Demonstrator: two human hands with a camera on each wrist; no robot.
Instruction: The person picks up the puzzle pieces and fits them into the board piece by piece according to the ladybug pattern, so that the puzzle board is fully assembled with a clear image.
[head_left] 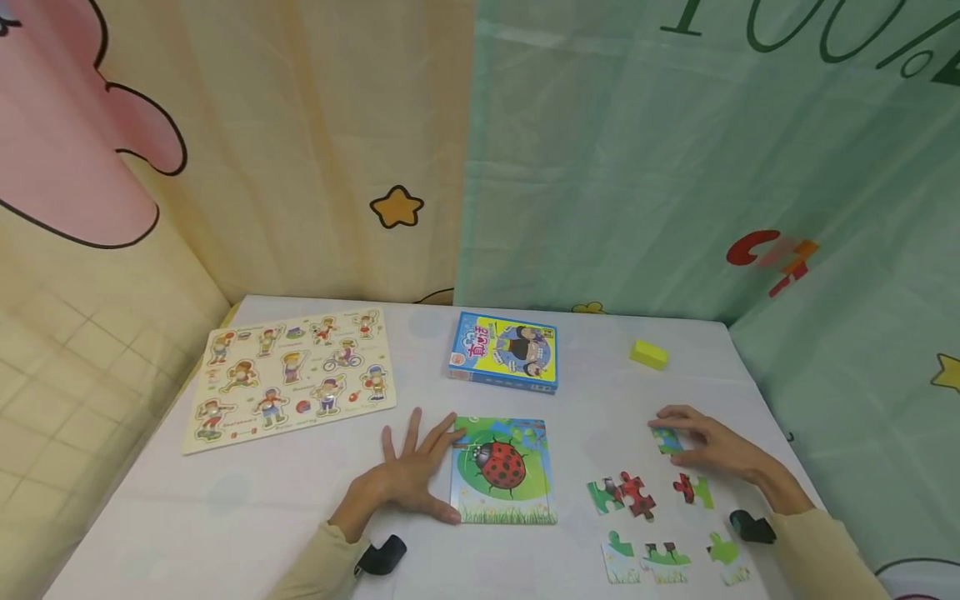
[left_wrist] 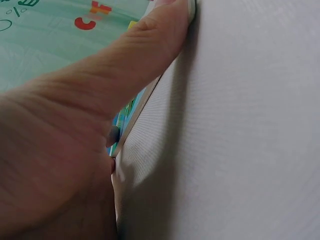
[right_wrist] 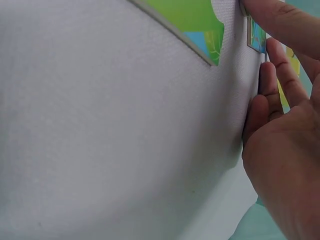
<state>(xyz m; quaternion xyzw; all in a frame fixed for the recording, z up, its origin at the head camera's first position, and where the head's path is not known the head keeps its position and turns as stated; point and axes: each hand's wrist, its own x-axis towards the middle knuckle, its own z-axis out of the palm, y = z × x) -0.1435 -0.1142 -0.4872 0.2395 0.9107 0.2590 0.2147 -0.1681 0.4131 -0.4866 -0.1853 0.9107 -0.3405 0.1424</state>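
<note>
A ladybug picture board point(head_left: 501, 492) lies flat at the middle of the table. My left hand point(head_left: 408, 479) rests at its left side with fingers spread, fingertips on the upper left edge and thumb by the lower left corner. Over at the right, my right hand point(head_left: 708, 442) holds a small blue-green puzzle piece point(head_left: 665, 440) between thumb and fingers, at the table surface. The right wrist view shows that puzzle piece point(right_wrist: 256, 37) between the thumb and fingers. Below it lie a red and green puzzle piece point(head_left: 702, 492) and joined ladybug pieces point(head_left: 637, 497).
More loose pieces, such as a green grass piece point(head_left: 666, 563), lie near the front right. A blue and yellow box point(head_left: 504, 352) stands behind the board. To its left is a wooden figure puzzle point(head_left: 292, 379); a yellow block point(head_left: 648, 354) sits at the back right.
</note>
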